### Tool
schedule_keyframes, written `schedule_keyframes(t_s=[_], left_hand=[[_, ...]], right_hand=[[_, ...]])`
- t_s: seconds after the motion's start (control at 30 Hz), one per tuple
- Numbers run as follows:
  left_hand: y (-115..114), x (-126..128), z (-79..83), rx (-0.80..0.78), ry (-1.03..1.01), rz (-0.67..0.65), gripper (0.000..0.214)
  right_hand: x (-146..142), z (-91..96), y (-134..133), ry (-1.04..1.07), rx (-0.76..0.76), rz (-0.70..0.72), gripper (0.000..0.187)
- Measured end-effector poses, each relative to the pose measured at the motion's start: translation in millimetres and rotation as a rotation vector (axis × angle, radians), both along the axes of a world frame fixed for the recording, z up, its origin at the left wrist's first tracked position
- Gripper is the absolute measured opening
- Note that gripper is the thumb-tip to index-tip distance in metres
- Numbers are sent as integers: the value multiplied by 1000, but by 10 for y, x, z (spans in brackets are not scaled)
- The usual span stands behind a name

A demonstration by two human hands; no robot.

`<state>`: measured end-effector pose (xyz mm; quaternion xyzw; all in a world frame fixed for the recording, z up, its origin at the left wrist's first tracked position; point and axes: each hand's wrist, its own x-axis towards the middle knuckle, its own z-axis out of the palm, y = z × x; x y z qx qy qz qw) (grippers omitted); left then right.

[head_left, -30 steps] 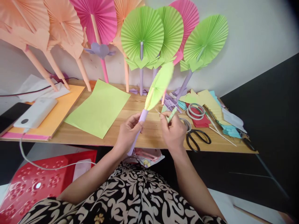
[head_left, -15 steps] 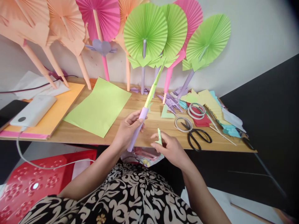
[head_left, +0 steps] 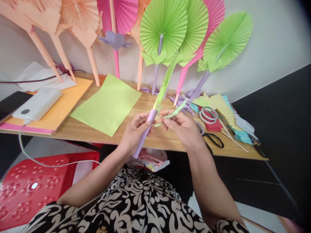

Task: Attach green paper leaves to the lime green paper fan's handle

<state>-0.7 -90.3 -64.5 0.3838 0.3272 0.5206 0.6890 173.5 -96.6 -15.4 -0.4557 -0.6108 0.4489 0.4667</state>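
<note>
My left hand [head_left: 137, 131] is wrapped round a purple paper tube [head_left: 143, 139], held tilted over the table's front edge. Out of the tube's upper end rises a long, narrow piece of green folded paper [head_left: 167, 79], pale yellow near its base. Close to the tube's top, my right hand [head_left: 183, 127] pinches a crinkled light-green paper strip [head_left: 175, 112] between thumb and fingers. The strip's lower end hangs beside the tube; whether it touches cannot be made out. Behind the hands, a sheet of yellow-green paper [head_left: 109, 105] lies flat.
Green pleated paper fans [head_left: 164, 27] lean on the wall with pink and peach ones. Black-handled scissors [head_left: 215, 140] lie partly behind my right hand, near tape rolls [head_left: 208, 115] and paper scraps. A white power bank [head_left: 37, 103] rests at left on orange paper [head_left: 64, 105].
My right hand has moved up and toward the tube, bringing the light-green strip, now stretched out, beside the tube's top. My left hand keeps its hold. The view has shifted slightly.
</note>
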Motion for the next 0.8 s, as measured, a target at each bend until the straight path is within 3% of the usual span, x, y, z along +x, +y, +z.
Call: schedule_keyframes(t_s=[0.1,0.47,0.8], left_hand=[[-19,1,-24,-11,-38,11,25],[-53,42,-76,-60,-79,-5,24],[-31,78,-95,-78,-89,-9,21]], right_hand=[[-66,22,67,-8,6,-20,25],[-335,-122,159,-70,248,-315,16],[-367,-201,193,-117,237,-344,18]])
